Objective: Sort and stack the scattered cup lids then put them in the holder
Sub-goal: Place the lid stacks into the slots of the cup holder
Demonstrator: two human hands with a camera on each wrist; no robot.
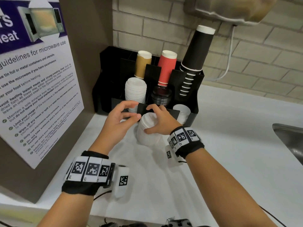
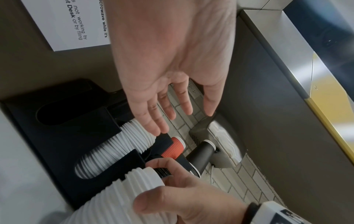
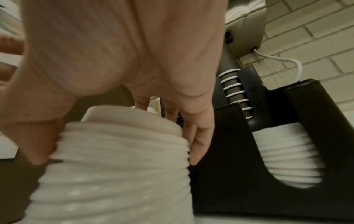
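A tall stack of white cup lids (image 1: 148, 133) stands on the white counter just in front of the black holder (image 1: 194, 102). My right hand (image 1: 150, 120) grips this stack near its top, thumb in front and fingers (image 3: 199, 136) behind. My left hand (image 1: 136, 110) hovers to the stack's upper left with relaxed, spread fingers (image 2: 166, 109) and holds nothing. The holder's front slots contain a white lid stack (image 1: 135, 90), dark lids (image 1: 161, 95) and more white lids (image 3: 287, 153) at the right. Tan, red and black cups stand in its back slots.
A microwave-guidelines poster (image 1: 32, 82) hangs on the brown panel to the left. A steel sink (image 1: 290, 138) is set in the counter at the right. On the brick wall above the holder hang a grey unit (image 1: 229, 9) and its white cable (image 1: 229, 63).
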